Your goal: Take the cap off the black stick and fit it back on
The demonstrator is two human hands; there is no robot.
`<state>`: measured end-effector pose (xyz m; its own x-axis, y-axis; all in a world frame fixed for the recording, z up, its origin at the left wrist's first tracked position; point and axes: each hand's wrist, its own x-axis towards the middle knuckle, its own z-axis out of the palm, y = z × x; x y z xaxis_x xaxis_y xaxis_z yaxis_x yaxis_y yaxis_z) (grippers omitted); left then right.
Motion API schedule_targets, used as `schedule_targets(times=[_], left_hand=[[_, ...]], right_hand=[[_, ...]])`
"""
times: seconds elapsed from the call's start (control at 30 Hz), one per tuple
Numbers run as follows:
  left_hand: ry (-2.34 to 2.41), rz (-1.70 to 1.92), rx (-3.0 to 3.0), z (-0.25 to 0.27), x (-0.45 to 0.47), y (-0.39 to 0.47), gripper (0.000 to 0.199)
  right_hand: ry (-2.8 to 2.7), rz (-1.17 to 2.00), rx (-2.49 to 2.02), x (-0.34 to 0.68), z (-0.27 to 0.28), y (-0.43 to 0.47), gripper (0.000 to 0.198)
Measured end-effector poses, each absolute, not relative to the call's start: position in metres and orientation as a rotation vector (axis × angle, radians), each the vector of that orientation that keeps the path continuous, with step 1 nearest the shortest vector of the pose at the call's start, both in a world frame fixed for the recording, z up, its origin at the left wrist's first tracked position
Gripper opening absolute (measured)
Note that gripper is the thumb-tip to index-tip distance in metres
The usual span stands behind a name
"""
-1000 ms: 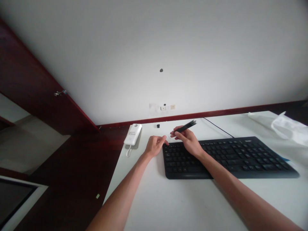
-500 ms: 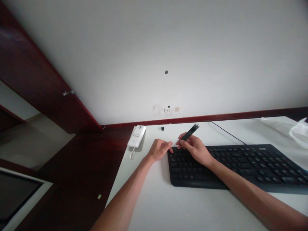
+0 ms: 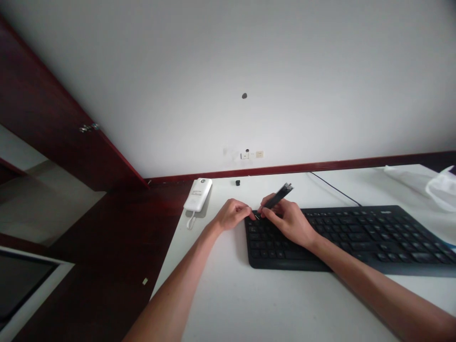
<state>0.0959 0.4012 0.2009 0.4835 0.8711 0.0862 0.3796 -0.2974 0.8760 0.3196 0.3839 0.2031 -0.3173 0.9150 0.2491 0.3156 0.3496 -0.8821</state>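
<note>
A black keyboard (image 3: 306, 259) lies across the white desk. Over its upper left part, my right hand (image 3: 288, 221) is closed around a slim black pen-shaped tool (image 3: 280, 196), held like a pen. The tool's upper end is pale and ragged; its lower end points down at the top left keys, where a thin shiny line shows. At the keyboard's top left corner, my left hand (image 3: 231, 214) has thumb and fingers pinched together close to the tool's lower end. What it pinches, if anything, is too small to make out.
A white power bank (image 3: 199, 194) with a short loop lies at the desk's left edge. A small black piece (image 3: 238, 182) sits near the back edge. Behind the keyboard runs its cable (image 3: 335, 190). A crumpled white bag (image 3: 441, 187) rests at the back right.
The tool's lower end and both hands have come slightly closer to the keys at the top left corner. The whole view has shifted a little.
</note>
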Motion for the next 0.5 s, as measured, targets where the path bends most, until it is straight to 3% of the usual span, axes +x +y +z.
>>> schedule_targets(times=[0.5], left_hand=[[1.009, 0.697, 1.843, 0.1959, 0.0929, 0.406, 0.037]], right_hand=[[-1.964, 0.897, -1.103, 0.3195, 0.2059, 0.3818, 0.02]])
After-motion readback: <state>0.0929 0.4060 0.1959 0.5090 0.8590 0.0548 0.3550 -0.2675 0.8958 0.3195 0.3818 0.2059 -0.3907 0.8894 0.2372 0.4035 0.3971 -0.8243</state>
